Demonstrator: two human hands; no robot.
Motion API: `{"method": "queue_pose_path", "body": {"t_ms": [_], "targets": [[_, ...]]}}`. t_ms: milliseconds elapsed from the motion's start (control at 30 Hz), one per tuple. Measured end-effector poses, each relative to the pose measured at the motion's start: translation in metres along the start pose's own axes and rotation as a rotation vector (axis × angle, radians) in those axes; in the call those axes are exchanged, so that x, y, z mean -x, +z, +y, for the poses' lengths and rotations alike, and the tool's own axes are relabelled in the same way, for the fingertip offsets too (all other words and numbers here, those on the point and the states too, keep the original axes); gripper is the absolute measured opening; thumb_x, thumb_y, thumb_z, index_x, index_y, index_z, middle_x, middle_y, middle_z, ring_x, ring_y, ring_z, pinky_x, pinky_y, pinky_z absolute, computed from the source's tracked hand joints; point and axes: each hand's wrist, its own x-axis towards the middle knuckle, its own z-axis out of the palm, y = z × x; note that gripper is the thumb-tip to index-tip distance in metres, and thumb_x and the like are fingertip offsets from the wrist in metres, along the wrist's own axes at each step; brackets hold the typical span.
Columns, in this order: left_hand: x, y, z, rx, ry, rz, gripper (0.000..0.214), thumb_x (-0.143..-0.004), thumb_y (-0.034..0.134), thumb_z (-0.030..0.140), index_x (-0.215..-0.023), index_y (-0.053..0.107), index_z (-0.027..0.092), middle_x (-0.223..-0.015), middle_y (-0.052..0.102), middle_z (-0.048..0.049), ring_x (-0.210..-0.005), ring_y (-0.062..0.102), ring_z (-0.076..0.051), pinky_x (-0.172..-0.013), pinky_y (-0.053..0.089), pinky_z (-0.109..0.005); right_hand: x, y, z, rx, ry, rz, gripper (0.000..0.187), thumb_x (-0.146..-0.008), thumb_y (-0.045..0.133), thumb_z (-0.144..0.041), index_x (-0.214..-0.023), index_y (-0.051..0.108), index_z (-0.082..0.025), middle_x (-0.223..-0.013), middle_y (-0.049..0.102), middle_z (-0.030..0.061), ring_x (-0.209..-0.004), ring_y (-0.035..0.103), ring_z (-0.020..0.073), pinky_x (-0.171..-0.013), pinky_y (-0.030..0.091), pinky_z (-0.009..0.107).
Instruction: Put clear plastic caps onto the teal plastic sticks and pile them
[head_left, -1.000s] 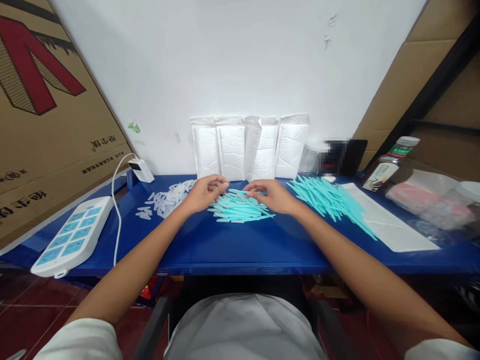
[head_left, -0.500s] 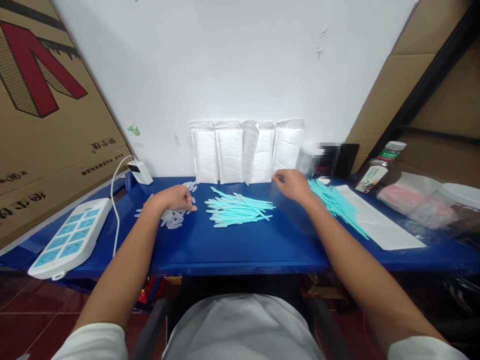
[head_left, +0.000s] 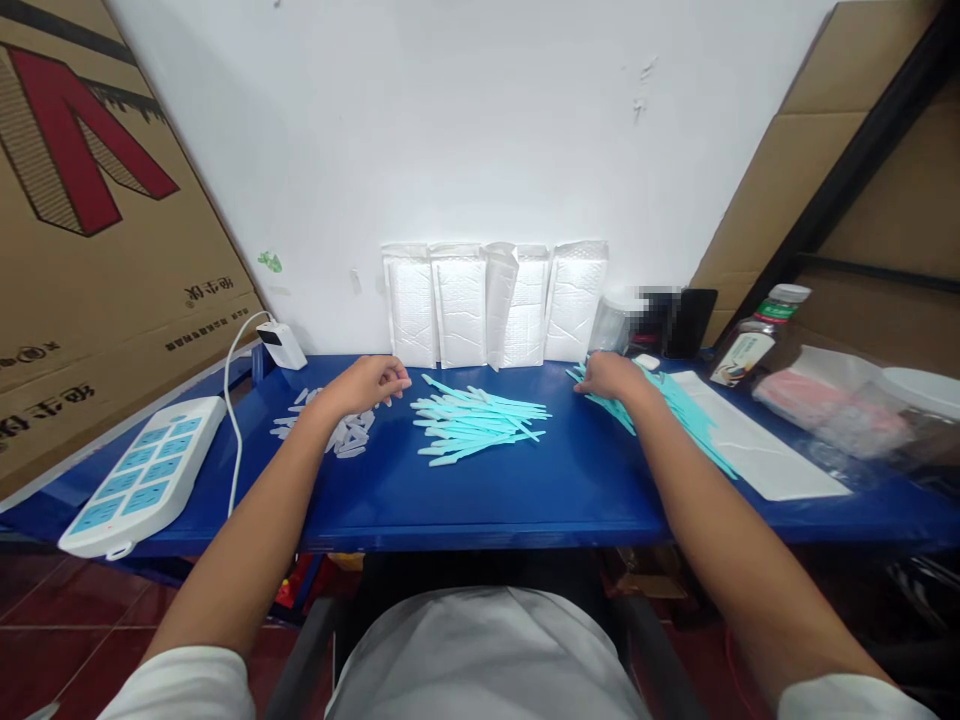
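My left hand (head_left: 379,382) hovers between the loose clear caps (head_left: 349,435) and the middle pile of slim turquoise eyebrow razors (head_left: 480,420). Its thumb and fingers are pinched together; whatever is between them is too small to make out. Over at the right pile of turquoise razors (head_left: 686,405), my right hand (head_left: 609,378) has its fingertips closed on a razor, with pale tips poking out to the left of them. Part of that pile is hidden under the hand and wrist. In the middle pile the razors lie with pale, capped-looking ends to the left.
Several white padded mailers (head_left: 461,305) lean against the wall. A power strip (head_left: 142,475) and a small white device (head_left: 281,345) with a cable are at left. On the right are a white sheet (head_left: 757,440), a bottle (head_left: 750,340) and a clear jar (head_left: 615,320).
My left hand has lifted away from the caps, up and slightly right. My right hand has moved from near the mailers right and down onto the right razor pile, where razors have shifted leftward.
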Motion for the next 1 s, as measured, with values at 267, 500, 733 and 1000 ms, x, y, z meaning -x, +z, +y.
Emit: {"method": "queue_pose_path", "body": {"t_ms": [267, 500, 733, 1000], "targets": [[-0.011, 0.016, -0.005, -0.117, 0.149, 0.159, 0.04, -0.095, 0.061, 0.058, -0.099, 0.073, 0.02, -0.087, 0.077, -0.0068, -0.066, 0.069, -0.02, -0.065, 0.051, -0.03, -0.003, 0.007, -0.008, -0.01, -0.018, 0.016, 0.027, -0.089, 0.075, -0.034, -0.105, 0.081, -0.012, -0.109, 0.078, 0.0219, -0.098, 0.074, 0.0297, -0.075, 0.048, 0.032], [-0.012, 0.029, 0.012, 0.011, 0.168, 0.179, 0.043, -0.095, 0.064, 0.05, -0.116, 0.078, 0.015, -0.086, 0.079, -0.0081, -0.073, 0.072, -0.021, -0.072, 0.054, -0.031, 0.003, 0.008, -0.021, -0.079, -0.295, -0.053, 0.024, -0.093, 0.063, -0.025, -0.074, 0.074, -0.016, -0.079, 0.075, 0.0115, -0.073, 0.068, 0.0222, -0.067, 0.04, 0.03], [-0.01, 0.035, 0.021, 0.05, 0.192, 0.252, 0.044, -0.093, 0.068, 0.058, -0.103, 0.083, 0.017, -0.089, 0.081, -0.0082, -0.075, 0.071, -0.021, -0.076, 0.056, -0.031, 0.015, 0.006, -0.044, -0.545, -0.497, 0.339, 0.023, -0.106, 0.047, -0.032, -0.118, 0.06, -0.018, -0.093, 0.077, 0.0092, -0.084, 0.068, 0.0216, -0.076, 0.046, 0.029], [-0.011, 0.047, 0.025, 0.121, 0.237, 0.202, 0.045, -0.102, 0.057, 0.054, -0.107, 0.082, 0.017, -0.091, 0.081, -0.0075, -0.069, 0.069, -0.018, -0.069, 0.054, -0.028, 0.039, -0.002, -0.081, -0.971, -0.7, 0.278, 0.042, -0.099, 0.058, -0.057, -0.104, 0.074, -0.019, -0.088, 0.076, 0.0049, -0.08, 0.066, 0.0209, -0.081, 0.053, 0.034]]}}
